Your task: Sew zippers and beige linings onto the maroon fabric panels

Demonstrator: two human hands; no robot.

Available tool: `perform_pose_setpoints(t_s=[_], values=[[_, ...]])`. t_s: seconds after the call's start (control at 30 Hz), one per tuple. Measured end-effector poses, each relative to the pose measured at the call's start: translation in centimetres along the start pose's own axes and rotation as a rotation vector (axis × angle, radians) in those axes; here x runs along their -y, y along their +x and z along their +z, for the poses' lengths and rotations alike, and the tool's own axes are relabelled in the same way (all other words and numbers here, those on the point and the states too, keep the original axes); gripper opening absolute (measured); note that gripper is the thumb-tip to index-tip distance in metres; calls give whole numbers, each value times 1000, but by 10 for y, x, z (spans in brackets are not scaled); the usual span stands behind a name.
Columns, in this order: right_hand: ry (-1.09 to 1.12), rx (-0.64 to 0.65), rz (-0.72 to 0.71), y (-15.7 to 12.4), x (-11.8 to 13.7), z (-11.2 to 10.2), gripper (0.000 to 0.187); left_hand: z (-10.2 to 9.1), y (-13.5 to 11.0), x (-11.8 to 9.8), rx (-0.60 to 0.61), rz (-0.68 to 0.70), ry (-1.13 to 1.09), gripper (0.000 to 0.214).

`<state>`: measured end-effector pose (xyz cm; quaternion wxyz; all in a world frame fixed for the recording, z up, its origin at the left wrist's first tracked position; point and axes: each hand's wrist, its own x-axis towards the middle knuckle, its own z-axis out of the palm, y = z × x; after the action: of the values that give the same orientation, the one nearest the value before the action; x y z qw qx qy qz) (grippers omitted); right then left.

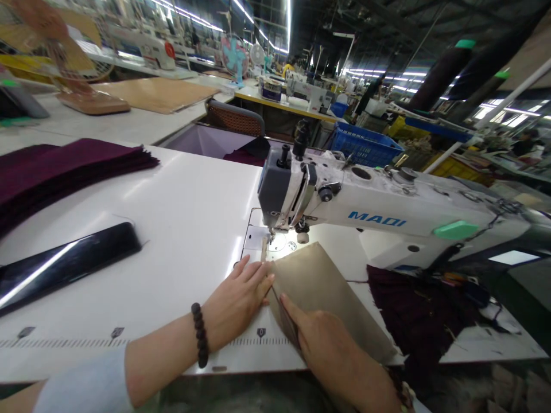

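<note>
A khaki fabric piece lies on the sewing machine bed, one corner close to the needle area, its left edge folded or doubled. My left hand grips that edge just in front of the presser foot, fingers together and thumb on the cloth. A narrow strip of the cloth runs up from these fingertips toward the foot. Lower down the same edge, my right hand holds the cloth, index finger stretched along it; its thumb is hidden. The white sewing machine stands right behind the fabric.
Dark maroon cut pieces are stacked at the left, above a glossy black strip-shaped object. More gathered maroon cloth lies at the right under the machine arm. Behind stand a blue crate, a chair and a fan.
</note>
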<state>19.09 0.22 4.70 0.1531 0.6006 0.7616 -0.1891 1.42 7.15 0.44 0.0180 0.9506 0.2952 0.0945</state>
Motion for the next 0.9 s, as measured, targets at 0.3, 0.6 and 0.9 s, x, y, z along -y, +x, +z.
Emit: perform_pose_setpoints(t_s=[0.3,0.6,0.9], values=[[-25,-433,-348,16,-23,5,38,3,6,0,-47,61,-20,31],[-26,-411,-277,23,-21,14,54,-3,11,7,-9,17,-200,30],[40,-431,-192,30,-15,26,48,-4,14,13,16,20,-101,30]])
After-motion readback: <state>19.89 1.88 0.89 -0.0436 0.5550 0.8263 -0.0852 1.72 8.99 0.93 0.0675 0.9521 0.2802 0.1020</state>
